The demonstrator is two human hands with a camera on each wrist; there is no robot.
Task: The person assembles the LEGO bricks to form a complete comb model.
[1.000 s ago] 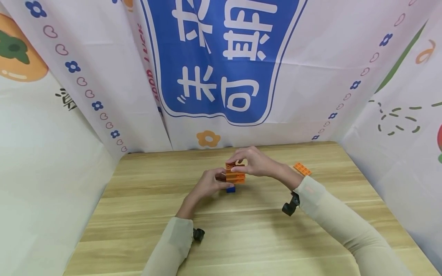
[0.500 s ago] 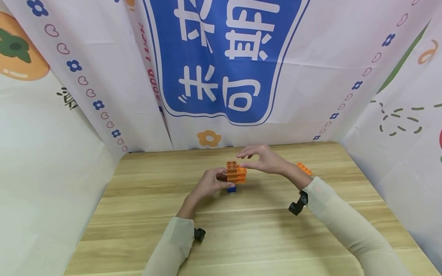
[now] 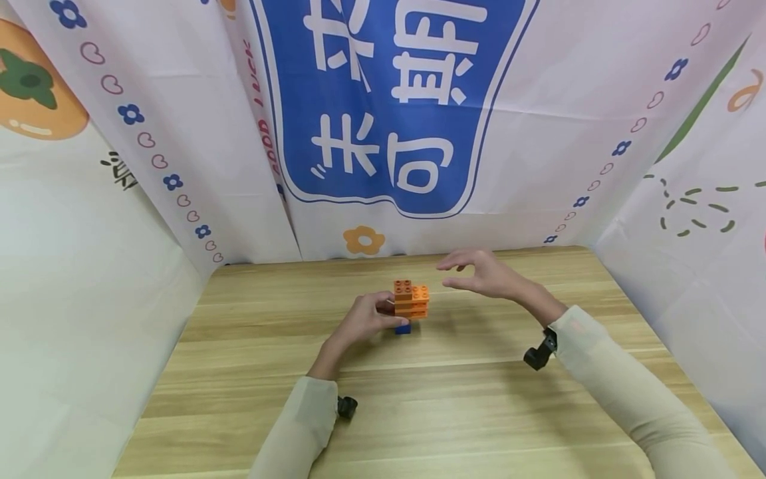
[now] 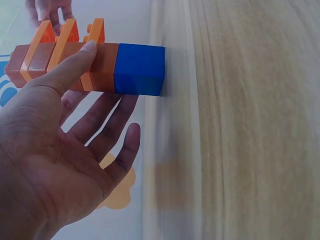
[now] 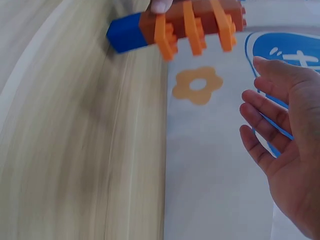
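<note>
A tower of toy building bricks [image 3: 403, 291] stands upright on the table. Its base is a blue brick [image 4: 140, 69], with brown bricks [image 5: 202, 17] stacked above. Three thin orange plates [image 5: 194, 32] are layered between the brown bricks and jut out to the right side. My left hand [image 3: 364, 320] pinches the tower low down, thumb on the near side and fingers behind. To the right, my right hand [image 3: 485, 274] hovers apart from the tower, fingers spread and holding nothing. Studs show on the topmost brown brick.
The wooden table [image 3: 383, 412] ends at a printed cloth backdrop [image 3: 526, 179] just behind the tower. More cloth rises on the left and right sides. A small black camera [image 3: 540, 350] sits on my right wrist, another camera [image 3: 347, 407] on my left.
My right hand has let go of the tower's top and moved away to the right. Its forearm now covers where a loose orange plate lay. The left hand keeps its hold.
</note>
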